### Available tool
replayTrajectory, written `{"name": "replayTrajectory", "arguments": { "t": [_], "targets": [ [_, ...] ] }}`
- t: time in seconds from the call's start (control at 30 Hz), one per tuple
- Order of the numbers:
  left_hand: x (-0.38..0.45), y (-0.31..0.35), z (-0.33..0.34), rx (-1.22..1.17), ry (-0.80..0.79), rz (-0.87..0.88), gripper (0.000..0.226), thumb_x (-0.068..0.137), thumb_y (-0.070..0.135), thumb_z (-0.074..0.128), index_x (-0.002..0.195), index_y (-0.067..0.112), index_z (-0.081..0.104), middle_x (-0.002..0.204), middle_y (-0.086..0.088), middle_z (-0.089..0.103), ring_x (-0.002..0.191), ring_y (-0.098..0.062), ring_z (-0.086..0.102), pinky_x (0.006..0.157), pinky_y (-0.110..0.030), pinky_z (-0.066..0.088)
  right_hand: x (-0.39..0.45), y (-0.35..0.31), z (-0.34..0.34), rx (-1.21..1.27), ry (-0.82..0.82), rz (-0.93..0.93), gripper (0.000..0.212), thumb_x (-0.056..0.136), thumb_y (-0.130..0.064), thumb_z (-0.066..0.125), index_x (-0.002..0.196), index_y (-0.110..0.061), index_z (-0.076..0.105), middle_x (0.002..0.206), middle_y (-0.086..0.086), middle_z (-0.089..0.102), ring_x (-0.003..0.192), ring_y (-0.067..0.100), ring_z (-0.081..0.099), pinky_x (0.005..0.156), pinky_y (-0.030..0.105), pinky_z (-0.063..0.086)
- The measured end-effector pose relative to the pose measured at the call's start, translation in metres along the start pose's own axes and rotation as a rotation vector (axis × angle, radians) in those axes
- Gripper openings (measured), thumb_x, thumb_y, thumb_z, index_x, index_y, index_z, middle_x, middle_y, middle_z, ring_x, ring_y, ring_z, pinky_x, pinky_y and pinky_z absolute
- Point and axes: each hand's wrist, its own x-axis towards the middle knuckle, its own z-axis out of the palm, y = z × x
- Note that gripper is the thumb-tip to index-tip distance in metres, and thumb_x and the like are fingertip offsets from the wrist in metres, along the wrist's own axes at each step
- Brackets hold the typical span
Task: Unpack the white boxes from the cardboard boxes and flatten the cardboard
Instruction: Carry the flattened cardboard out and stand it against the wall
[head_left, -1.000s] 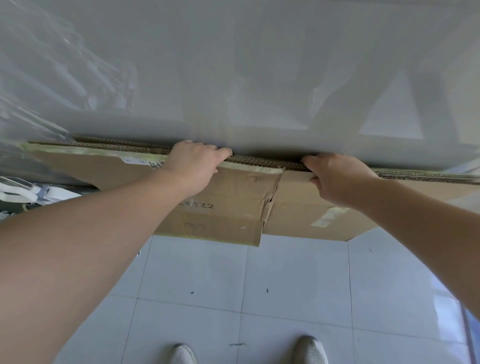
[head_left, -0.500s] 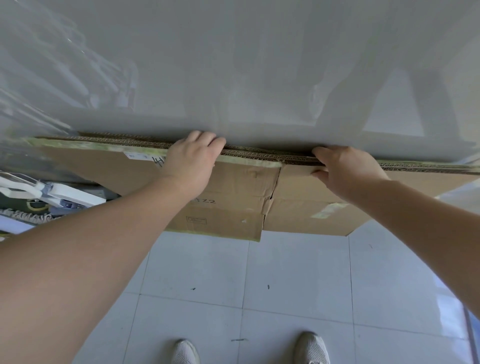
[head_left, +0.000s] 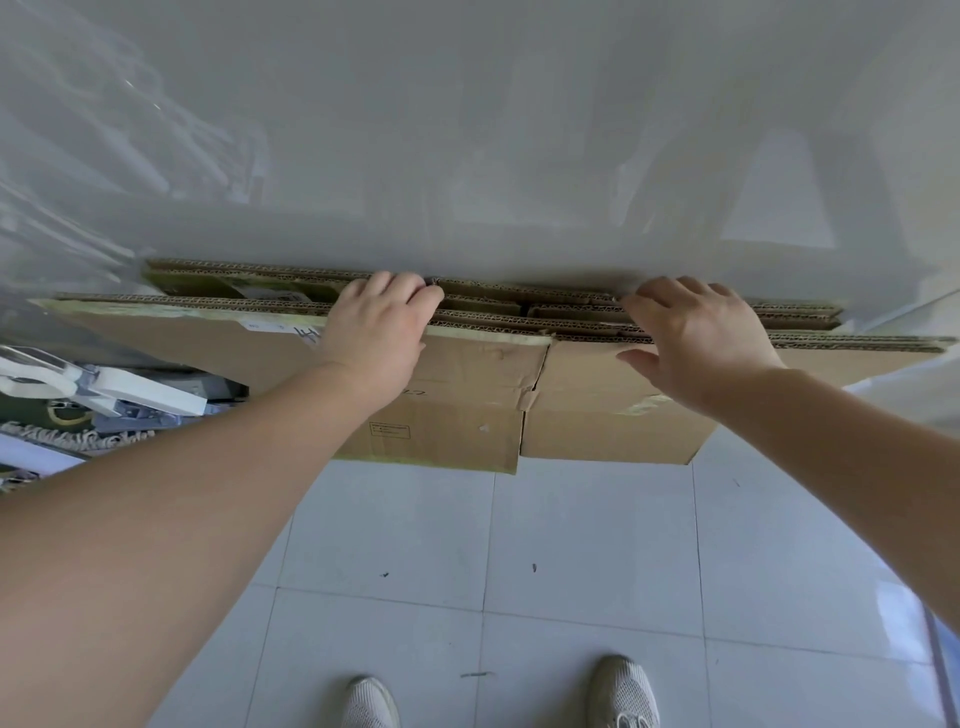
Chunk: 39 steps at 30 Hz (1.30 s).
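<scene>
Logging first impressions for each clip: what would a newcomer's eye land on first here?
The stack of flattened cardboard standing on edge against the grey wall, mid-frame. Next, the left hand and right hand resting on its corrugated top edge. Then the grey shoes on the white floor tiles below.

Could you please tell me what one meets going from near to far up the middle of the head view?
Shoes → white tiled floor → front sheet of flattened cardboard → left hand and right hand at the stack's top edges → grey wall.
</scene>
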Motion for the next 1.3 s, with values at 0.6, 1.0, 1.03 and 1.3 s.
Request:
{"name": "replayTrajectory", "arguments": {
  "t": [0.6, 1.0, 1.03, 1.3],
  "targets": [
    [-0.004, -0.011, -0.005, -0.020, -0.127, -0.079, 0.021, 0.098, 0.017, 0.049, 0.114, 0.008, 0.058, 0.103, -0.012, 0.063, 0.096, -0.031, 0.055, 0.073, -0.034, 0.032, -0.004, -0.003, 0.013, 0.107, 0.012, 0.008, 0.015, 0.076, -0.003, 0.073, 0.088, 0.002, 0.066, 0.078, 0.018, 0.064, 0.068, 0.039, 0.061, 0.062, 0.039, 0.047],
    [0.013, -0.024, -0.018, -0.082, -0.099, -0.020, 0.020, 0.093, 0.013, 0.057, 0.111, 0.005, 0.061, 0.098, -0.016, 0.067, 0.091, -0.036, 0.059, 0.082, -0.041, 0.040, 0.002, 0.004, 0.005, 0.143, 0.002, -0.005, 0.022, 0.083, -0.007, 0.067, 0.104, -0.001, 0.067, 0.091, 0.021, 0.066, 0.084, 0.040, 0.062, 0.074, 0.045, 0.049],
    [0.013, -0.025, -0.016, -0.112, -0.084, -0.054, 0.023, 0.091, 0.013, 0.059, 0.113, 0.005, 0.061, 0.102, -0.017, 0.067, 0.093, -0.037, 0.059, 0.083, -0.041, 0.042, 0.004, 0.002, 0.005, 0.133, 0.024, 0.020, 0.026, 0.081, -0.007, 0.069, 0.106, -0.001, 0.066, 0.093, 0.021, 0.066, 0.085, 0.041, 0.062, 0.074, 0.045, 0.048],
    [-0.002, -0.013, -0.005, -0.111, 0.030, 0.002, 0.053, 0.073, 0.014, 0.079, 0.121, 0.004, 0.059, 0.118, -0.016, 0.057, 0.108, -0.038, 0.052, 0.094, -0.045, 0.040, -0.007, 0.005, 0.007, 0.080, -0.033, 0.061, 0.055, 0.073, -0.018, 0.080, 0.122, -0.003, 0.060, 0.115, 0.018, 0.061, 0.102, 0.040, 0.058, 0.087, 0.048, 0.044]
  ]
}}
